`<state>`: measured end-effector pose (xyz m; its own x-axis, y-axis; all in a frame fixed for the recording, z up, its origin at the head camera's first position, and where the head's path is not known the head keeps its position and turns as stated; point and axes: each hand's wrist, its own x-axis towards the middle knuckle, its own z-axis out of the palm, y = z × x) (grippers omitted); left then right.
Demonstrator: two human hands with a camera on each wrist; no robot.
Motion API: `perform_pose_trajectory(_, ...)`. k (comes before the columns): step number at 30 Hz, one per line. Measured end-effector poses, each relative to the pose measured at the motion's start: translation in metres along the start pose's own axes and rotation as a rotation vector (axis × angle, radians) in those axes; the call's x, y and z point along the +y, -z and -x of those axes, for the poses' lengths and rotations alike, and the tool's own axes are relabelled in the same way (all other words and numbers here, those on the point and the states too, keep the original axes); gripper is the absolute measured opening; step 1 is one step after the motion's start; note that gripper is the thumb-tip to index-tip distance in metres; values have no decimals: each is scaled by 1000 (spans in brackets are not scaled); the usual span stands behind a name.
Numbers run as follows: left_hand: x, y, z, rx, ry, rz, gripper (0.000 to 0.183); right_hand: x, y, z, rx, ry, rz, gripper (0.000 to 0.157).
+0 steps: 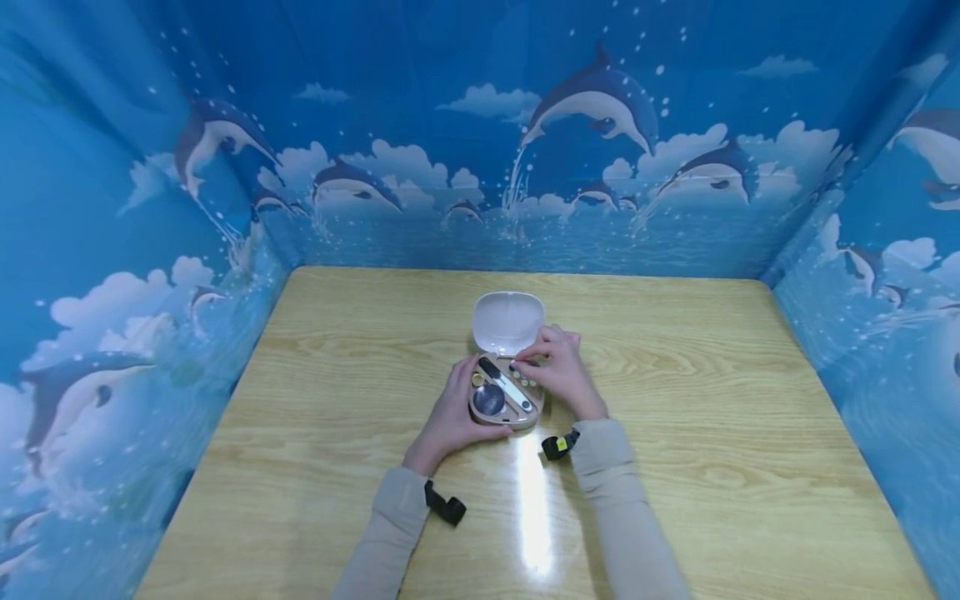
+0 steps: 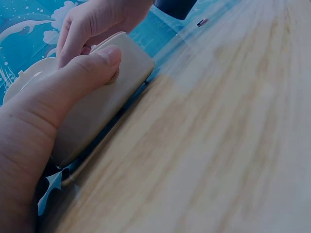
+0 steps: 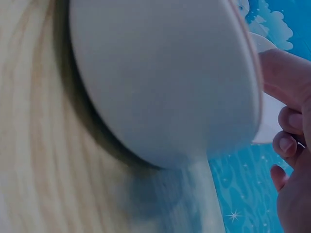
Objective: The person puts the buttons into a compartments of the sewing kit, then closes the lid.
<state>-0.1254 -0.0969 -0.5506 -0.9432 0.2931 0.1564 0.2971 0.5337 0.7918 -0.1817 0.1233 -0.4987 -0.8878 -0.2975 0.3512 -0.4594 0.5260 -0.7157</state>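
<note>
A small pale hinged case (image 1: 537,417) stands on the table with its white lid (image 1: 508,321) raised at the back. My left hand (image 1: 453,408) holds the case from its left, the thumb pressed along the front wall, as the left wrist view also shows. Over the back right of the case, my right hand (image 1: 562,367) brings thumb and index fingertips together around what looks like a tiny piece, mostly hidden. Inside lie a black-and-white tool (image 1: 508,385), a dark round disc (image 1: 489,400), a gold-coloured ring-like piece (image 1: 477,379) and several small round pieces (image 1: 524,382).
The case rests on a wood-grain table (image 1: 675,400). Blue dolphin-print curtains (image 1: 480,167) stand along its back and sides. Black wrist straps with small units (image 1: 447,506) sit on both wrists.
</note>
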Motion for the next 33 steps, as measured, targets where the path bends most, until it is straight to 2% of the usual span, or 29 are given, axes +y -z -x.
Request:
perform_pose_trajectory(7,1,0,0,-4,7,-4,134,0,-10,-2,41,43,66,12)
perform_pose_trajectory(16,-4,-1,0,15,-48,20,134,-1,-20,-2,60,-30,146,12)
perform_pose_trajectory(24,-4,-1,0,9,-47,15,133,-4,-27,-1,100,2,149,9)
perform_pose_trajectory(33,-3,0,0,4,-38,4,132,-3,-29,0,94,0,156,9)
